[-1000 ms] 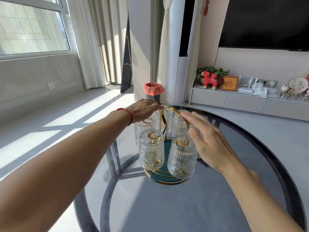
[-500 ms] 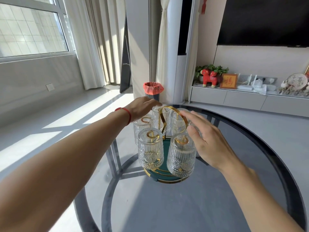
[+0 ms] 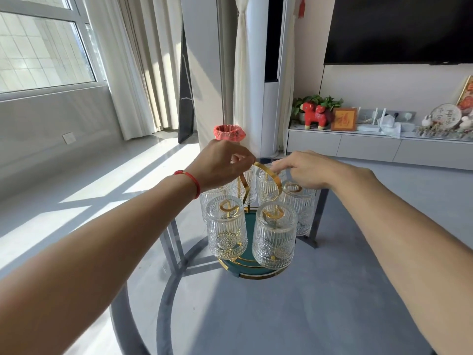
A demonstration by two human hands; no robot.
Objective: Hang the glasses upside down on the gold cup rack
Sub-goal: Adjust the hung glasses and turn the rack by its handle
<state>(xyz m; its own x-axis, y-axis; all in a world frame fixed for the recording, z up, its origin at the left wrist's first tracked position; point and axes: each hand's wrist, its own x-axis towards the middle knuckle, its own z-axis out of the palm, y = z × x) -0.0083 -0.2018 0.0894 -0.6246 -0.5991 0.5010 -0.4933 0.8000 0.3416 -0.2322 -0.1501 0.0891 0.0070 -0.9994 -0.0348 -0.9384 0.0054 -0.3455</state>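
Note:
The gold cup rack (image 3: 274, 181) stands on a round glass table (image 3: 256, 316), with a looped gold handle and a green, gold-rimmed base (image 3: 252, 272). Several ribbed clear glasses hang upside down around it; the nearest are the front left glass (image 3: 226, 228) and the front right glass (image 3: 275, 238). My left hand (image 3: 225, 163), with a red string at the wrist, pinches the top of the gold handle. My right hand (image 3: 308, 169) hovers over the right-hand glass (image 3: 300, 208), fingertips at the handle's right side; I cannot see whether it grips.
A bin with a red liner (image 3: 229, 133) stands on the floor just behind the table. A low white cabinet (image 3: 358, 148) with ornaments runs along the right wall under a dark screen. Window and curtains are at the left.
Both hands have closed in on the top of the gold handle: the left now pinches it, and the right has moved up and back from beside the front right glass.

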